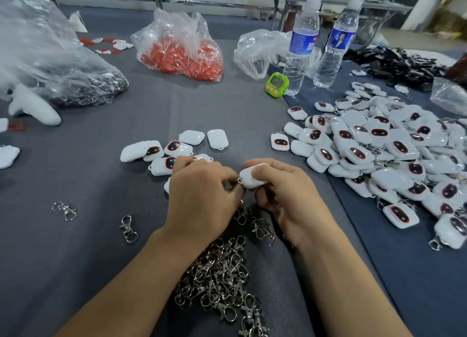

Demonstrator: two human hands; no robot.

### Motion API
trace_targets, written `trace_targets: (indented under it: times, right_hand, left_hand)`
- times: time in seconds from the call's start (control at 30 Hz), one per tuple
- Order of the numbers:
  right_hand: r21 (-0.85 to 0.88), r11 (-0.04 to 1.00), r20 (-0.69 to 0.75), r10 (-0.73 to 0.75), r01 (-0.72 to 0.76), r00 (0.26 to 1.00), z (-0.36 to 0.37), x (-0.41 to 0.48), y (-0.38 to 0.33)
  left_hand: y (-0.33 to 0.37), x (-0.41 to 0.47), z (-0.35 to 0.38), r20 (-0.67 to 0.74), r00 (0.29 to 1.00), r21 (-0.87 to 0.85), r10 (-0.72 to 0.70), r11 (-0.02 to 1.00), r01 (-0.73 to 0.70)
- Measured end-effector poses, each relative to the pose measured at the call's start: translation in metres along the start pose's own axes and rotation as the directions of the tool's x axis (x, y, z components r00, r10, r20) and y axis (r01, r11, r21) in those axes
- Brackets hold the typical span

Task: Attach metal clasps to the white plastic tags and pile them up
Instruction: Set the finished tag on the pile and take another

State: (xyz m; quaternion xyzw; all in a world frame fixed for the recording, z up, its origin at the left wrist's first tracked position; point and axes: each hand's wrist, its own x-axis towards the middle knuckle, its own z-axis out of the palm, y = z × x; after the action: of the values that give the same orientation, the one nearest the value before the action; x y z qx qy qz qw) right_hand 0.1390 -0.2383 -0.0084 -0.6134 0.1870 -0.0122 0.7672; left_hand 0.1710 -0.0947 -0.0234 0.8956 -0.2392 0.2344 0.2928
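Observation:
My right hand (285,195) grips a white plastic tag (250,178) between thumb and fingers, its loop end turned left. My left hand (202,197) pinches a metal clasp (237,182) right at that loop; my fingers hide most of the clasp. A heap of loose metal clasps (222,271) lies on the grey cloth below and between my wrists. Several loose white tags (174,148) lie just beyond my left hand. A big pile of tags with clasps (384,154) spreads across the right side.
Two stray clasps (64,210) (128,228) lie at the left. Two water bottles (300,43) (334,46) and a green timer (276,84) stand behind. A bag of red parts (182,48) and a clear bag of metal rings (63,66) sit at the back.

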Motion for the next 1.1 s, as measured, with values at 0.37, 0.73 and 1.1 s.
trace_targets:
  times: [0.37,0.73,1.1]
  right_hand:
    - [0.658,0.75,0.081,-0.15,0.06,0.985,-0.025,0.0,-0.016]
    - [0.523,0.852,0.189,-0.117,0.001,0.975,-0.008,-0.003,-0.01]
    - [0.157,0.987,0.146,0.003,-0.026,0.989,0.02,-0.005,0.006]
  left_hand:
    - [-0.01,0.01,-0.006,-0.118,0.967,-0.211,-0.224,0.958,0.196]
    - [-0.033,0.01,-0.004,0.008,0.981,0.231,-0.193,0.955,0.186]
    - [0.005,0.003,-0.003,-0.2,0.979,-0.115,0.04,0.991,-0.065]
